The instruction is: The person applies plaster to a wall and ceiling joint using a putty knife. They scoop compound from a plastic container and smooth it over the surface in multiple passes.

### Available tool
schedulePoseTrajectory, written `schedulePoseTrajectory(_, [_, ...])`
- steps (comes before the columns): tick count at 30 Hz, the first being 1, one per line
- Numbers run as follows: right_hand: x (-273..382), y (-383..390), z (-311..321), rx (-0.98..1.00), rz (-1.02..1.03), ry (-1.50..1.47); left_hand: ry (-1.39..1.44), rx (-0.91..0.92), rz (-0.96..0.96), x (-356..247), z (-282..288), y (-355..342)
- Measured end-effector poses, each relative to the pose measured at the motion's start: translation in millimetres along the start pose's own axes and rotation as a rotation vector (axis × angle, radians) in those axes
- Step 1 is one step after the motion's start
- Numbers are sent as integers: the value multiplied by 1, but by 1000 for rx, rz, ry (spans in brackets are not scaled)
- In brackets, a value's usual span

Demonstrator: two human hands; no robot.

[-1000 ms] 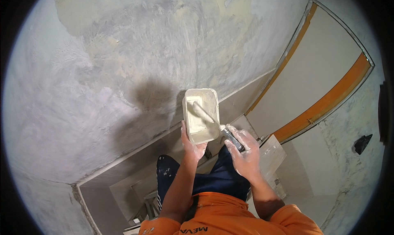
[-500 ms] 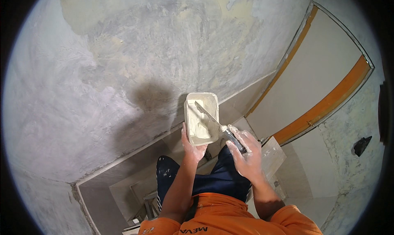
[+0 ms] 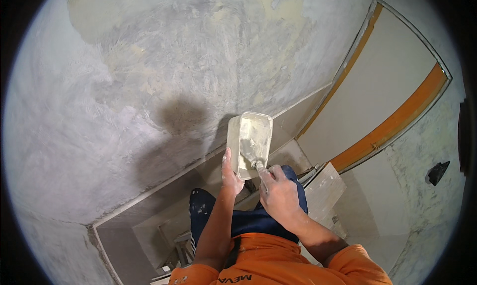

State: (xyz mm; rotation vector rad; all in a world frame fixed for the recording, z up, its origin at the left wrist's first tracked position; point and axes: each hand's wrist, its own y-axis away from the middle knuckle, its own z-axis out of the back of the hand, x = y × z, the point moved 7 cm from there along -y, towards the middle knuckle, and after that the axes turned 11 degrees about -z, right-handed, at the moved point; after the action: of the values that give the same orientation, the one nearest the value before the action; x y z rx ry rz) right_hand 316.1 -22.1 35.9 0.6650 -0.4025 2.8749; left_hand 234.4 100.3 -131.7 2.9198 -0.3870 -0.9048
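Pale plastic tub (image 3: 233, 141) in the left hand (image 3: 231, 180), cupped at the near end and along the left wall; tipped, mouth turned toward the right hand (image 3: 282, 193). Off-white paste (image 3: 245, 131) inside. Just ahead of the right grip: scraper (image 3: 250, 149), blade down in the tub's near part. Right fingers closed round the handle; left grip curved partway about the tub, underside hidden, cannot tell how far round. Step in hand, by the look: working or gathering paste with the blade. Likely needed for the next move: a steady left hold against the push, then a careful lift past the rim. Beyond both grips, ahead and left: patchy plastered wall (image 3: 174, 61). Below: dark blue trousers (image 3: 202, 208). Well off right: pale panel (image 3: 370, 81), orange-edged.
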Motion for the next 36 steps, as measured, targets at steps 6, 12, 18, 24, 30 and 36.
schedulePoseTrajectory(6, [0, -13, 24, 70, 39, -106, 37, 1, -14, -22, 1, 2])
schedulePoseTrajectory(12, [-30, -23, 23, -96, 60, -38, 149, 58, -57, -26, -6, 0])
schedulePoseTrajectory(18, [-57, 0, -29, -12, -102, -345, 116, -67, -119, -29, -6, 3])
schedulePoseTrajectory(24, [-77, 14, -93, 188, -429, -770, -47, -48, -184, -14, 23, -16])
schedulePoseTrajectory(30, [-41, 33, -93, 557, -951, -1401, 132, -68, -106, -23, 14, -4])
schedulePoseTrajectory(36, [-43, 24, -93, 636, -988, -1512, 51, -84, -182, -44, -5, 6])
